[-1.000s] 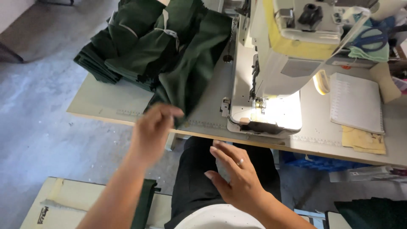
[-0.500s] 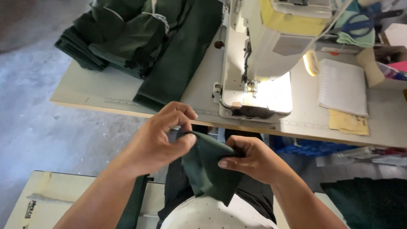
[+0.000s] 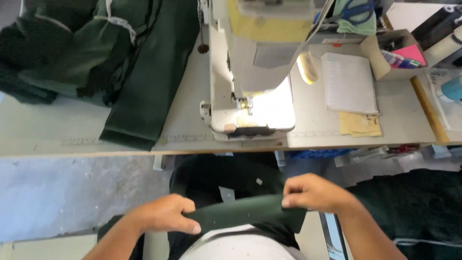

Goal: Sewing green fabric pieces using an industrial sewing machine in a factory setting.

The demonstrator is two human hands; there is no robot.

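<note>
- The heap of dark green garments (image 3: 110, 62) overhangs the tabletop (image 3: 57, 132) edge and could slide off.
- The dark green fabric strip (image 3: 240, 215), stretched over the lap between left hand (image 3: 161, 219) and right hand (image 3: 315, 192), fingers pinching each end, may slip or twist.

— What's different from 1 second ago?

— Then the left hand (image 3: 166, 216) lay on the green cloth pile (image 3: 103, 58) on the table, and the right hand (image 3: 315, 192) hovered empty over the lap. Now both have dropped below the table edge.

— And half a second back?

— The 2 hands were bunched together around a crumpled green strip (image 3: 245, 214). Now they have drawn apart, and the strip is pulled out flat between them, 1 hand pinching each end.
</note>
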